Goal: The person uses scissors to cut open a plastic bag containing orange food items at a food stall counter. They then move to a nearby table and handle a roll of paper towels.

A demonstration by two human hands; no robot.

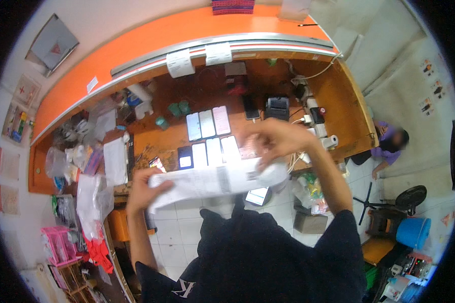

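Observation:
A long white paper strip point(212, 181) with printed writing spans the space before my body, blurred by motion. At its left end, my left hand point(148, 189) pinches the paper between thumb and fingers. My right hand point(275, 140) is over the strip's right part, blurred, with fingers bent; whether it grips the paper cannot be told. Beyond the strip, smartphones with lit screens lie in two rows on the wooden desk, among them a pink-lit smartphone point(222, 120) and a blue-lit smartphone point(193, 127). A dark device point(185, 157) lies at the near row's left end.
A small black printer point(277, 108) and a dark phone point(251, 107) stand and lie farther back. Chargers and cables line the desk's right side. Stacked papers point(115, 161) and plastic bags are at left. A person in purple point(390, 142) is beyond the right edge, near a black fan point(411, 197).

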